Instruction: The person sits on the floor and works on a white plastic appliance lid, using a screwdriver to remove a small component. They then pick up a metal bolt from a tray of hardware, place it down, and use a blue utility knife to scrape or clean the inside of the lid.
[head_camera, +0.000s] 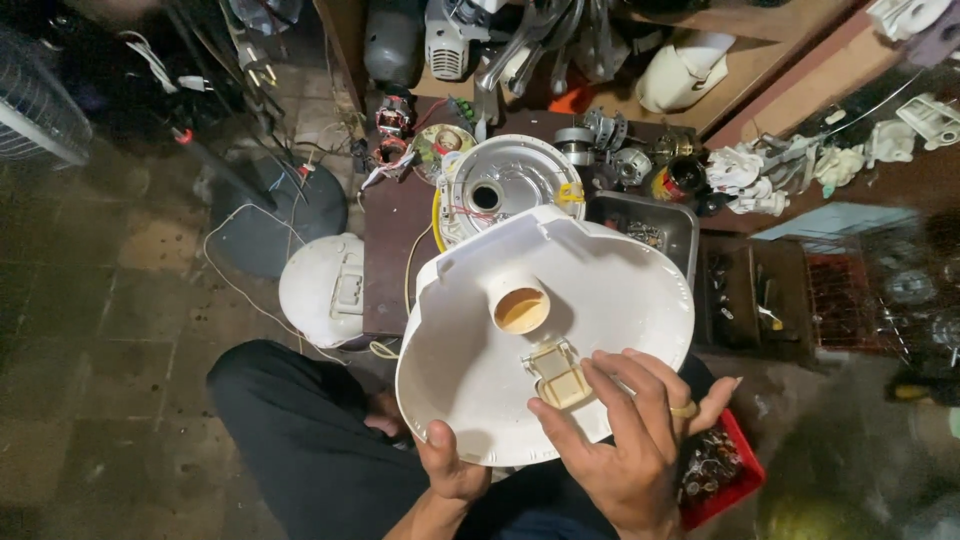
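I hold a large white round plastic shell (600, 290) in front of me, its inside facing up. A short tube with a yellowed rim (520, 308) rises from its middle, and a small yellowed square latch piece (560, 380) sits below it. My left hand (452, 470) grips the shell's near rim from underneath, thumb on the edge. My right hand (630, 440), with a ring on one finger, rests on the shell with its fingertips at the latch piece.
A dark low table (395, 250) carries a round metal-lined appliance body (505, 185) with wires, motor parts (395, 120) and a grey tray of screws (650, 225). A white lid (320, 290) lies on the floor at left. A red box of small parts (715, 465) sits at right. Wooden shelves hold scrap parts.
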